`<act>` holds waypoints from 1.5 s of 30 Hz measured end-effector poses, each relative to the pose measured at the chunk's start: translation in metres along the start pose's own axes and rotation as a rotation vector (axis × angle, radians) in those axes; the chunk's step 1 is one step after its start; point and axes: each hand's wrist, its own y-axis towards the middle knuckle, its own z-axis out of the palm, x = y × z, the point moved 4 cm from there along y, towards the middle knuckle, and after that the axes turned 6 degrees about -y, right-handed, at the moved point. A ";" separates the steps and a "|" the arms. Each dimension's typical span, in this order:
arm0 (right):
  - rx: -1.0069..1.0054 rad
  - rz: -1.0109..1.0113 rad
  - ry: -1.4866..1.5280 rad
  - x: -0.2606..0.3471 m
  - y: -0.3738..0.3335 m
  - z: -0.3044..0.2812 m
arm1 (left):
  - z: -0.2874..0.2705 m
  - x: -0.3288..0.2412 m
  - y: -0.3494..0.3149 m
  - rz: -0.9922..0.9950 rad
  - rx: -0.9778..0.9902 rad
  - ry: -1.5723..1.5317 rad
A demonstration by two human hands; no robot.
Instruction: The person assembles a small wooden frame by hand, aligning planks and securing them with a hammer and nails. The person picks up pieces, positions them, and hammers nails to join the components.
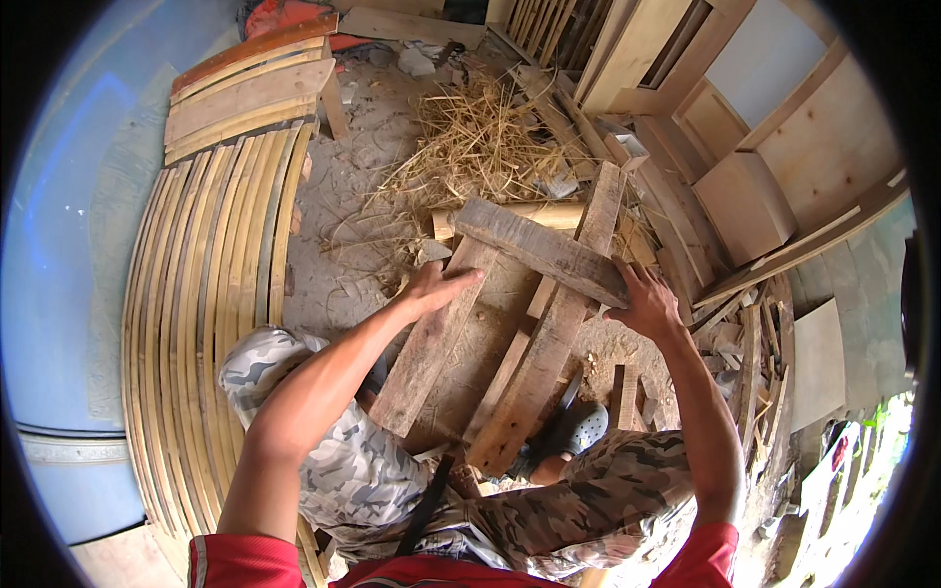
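A short weathered wooden board (539,247) lies crosswise over two longer pieces of wood in front of me. My right hand (647,302) is closed on its right end, thumb toward me and fingers on the far side. My left hand (436,291) grips the left plank (431,338) near its far end, fingers over the top face and apart from the crosswise board. The long right beam (549,363) runs under the crosswise board and sticks out beyond it. Another narrower strip of wood lies along that beam's left side, partly hidden.
Slatted bamboo bench (211,265) on my left; straw heap (485,137) on the dirt floor ahead. Wooden frames and panels (745,206) lean at the right, above scrap wood (755,363). My knees flank the planks; a grey clog (585,428) stands beside the right beam.
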 end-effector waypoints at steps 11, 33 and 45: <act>-0.039 -0.056 0.027 0.007 -0.001 -0.003 | 0.000 -0.018 -0.003 0.020 0.104 -0.092; -0.015 0.028 0.067 0.013 0.003 -0.006 | -0.002 -0.036 0.010 -0.010 -0.101 0.211; -0.036 0.295 -0.032 0.034 0.005 -0.034 | -0.002 -0.055 0.001 0.018 -0.239 0.395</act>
